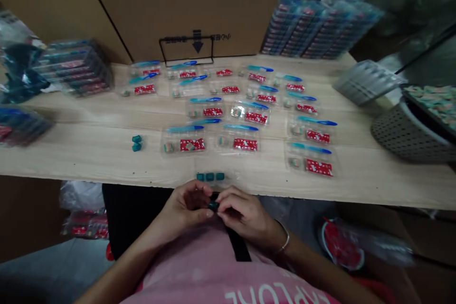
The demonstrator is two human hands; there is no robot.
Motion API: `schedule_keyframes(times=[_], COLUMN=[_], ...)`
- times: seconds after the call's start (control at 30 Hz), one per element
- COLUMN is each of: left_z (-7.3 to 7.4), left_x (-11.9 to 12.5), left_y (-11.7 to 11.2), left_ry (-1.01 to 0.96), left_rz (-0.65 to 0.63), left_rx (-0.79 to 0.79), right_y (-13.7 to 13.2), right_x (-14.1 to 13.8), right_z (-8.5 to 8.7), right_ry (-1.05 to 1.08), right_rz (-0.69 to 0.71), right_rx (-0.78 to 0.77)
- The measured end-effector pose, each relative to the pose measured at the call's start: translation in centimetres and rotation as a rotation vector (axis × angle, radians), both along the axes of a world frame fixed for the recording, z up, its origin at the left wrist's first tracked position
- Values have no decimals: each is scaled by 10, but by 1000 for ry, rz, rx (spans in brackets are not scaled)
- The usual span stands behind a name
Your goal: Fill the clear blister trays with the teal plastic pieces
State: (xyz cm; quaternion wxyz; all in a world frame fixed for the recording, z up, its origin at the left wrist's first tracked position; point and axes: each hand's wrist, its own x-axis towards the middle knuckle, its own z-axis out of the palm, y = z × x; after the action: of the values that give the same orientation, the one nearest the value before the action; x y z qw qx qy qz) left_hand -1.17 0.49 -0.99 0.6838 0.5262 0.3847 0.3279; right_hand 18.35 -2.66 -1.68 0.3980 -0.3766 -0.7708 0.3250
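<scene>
A small dark teal block [213, 205] is between my two hands, just off the table's front edge. My right hand [245, 213] pinches it between thumb and fingertips. On its other side, the thumb of my left hand [188, 206] rests against it, with the fingers curled around. Just beyond my fingers, a row of three teal blocks [210, 176] lies at the table edge, apparently in a clear plastic tray [231, 178]. Two more teal blocks [136, 143] sit close together to the left.
Several clear packs with blue toothbrush-like sticks and red dotted packets [245, 144] cover the wooden table [89, 152]. Stacked packs [76, 69] stand left, more [317, 28] at back right. A cardboard box [178, 4] rises behind; a grey basket [409, 128] is right.
</scene>
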Motion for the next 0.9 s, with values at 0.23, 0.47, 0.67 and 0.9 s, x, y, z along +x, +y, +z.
schedule_keyframes(times=[0.23, 0.47, 0.67, 0.9], left_z=[-19, -22, -10, 9], left_x=[9, -27, -109, -93], left_y=[35, 60, 129, 121], left_ry=[571, 704, 1227, 950], left_rz=[-84, 237, 693, 754], left_rx=[843, 920, 589, 558], right_y=[35, 39, 37, 35], right_x=[39, 39, 41, 40], right_z=[-8, -19, -26, -3], right_ry=[-379, -383, -303, -200], right_rz=[-103, -60, -92, -240], right_rx=[98, 93, 58, 91])
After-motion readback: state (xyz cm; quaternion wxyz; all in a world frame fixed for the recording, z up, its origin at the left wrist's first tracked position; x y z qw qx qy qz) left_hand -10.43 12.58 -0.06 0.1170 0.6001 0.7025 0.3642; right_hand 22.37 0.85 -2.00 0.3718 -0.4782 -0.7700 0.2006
